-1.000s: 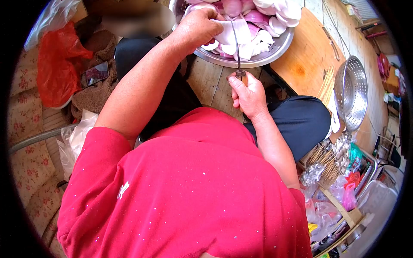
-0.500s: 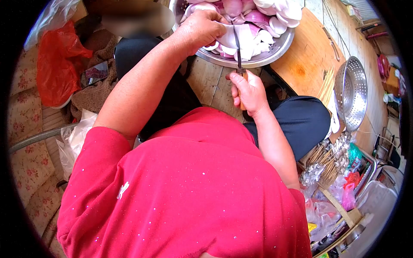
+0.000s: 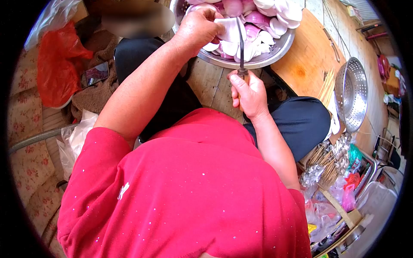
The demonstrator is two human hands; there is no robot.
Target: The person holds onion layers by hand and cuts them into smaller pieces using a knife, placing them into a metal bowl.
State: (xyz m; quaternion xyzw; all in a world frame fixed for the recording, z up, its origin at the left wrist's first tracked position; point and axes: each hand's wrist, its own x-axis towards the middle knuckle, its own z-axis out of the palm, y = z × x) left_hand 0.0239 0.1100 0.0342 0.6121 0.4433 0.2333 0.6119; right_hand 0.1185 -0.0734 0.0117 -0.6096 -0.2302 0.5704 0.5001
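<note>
My left hand pinches a pale onion piece between thumb and fingers, over the near left side of a metal colander. Peeled purple and white onion layers fill the colander. Closed around a wooden handle, my right hand holds a knife upright in front of the rim. Its narrow dark blade reaches over the rim, with the bent tip beside the onion piece. Whether the tip touches that piece, I cannot tell.
A wooden board lies right of the colander, with thin skewers near it. Another metal colander leans at the right. Bundled sticks and plastic bags crowd the lower right. A red plastic bag lies left.
The knife blade has shifted slightly right and away from the onion piece's middle. In my left hand, the onion piece has tilted and moved a little up. My right hand stays nearly in place.
</note>
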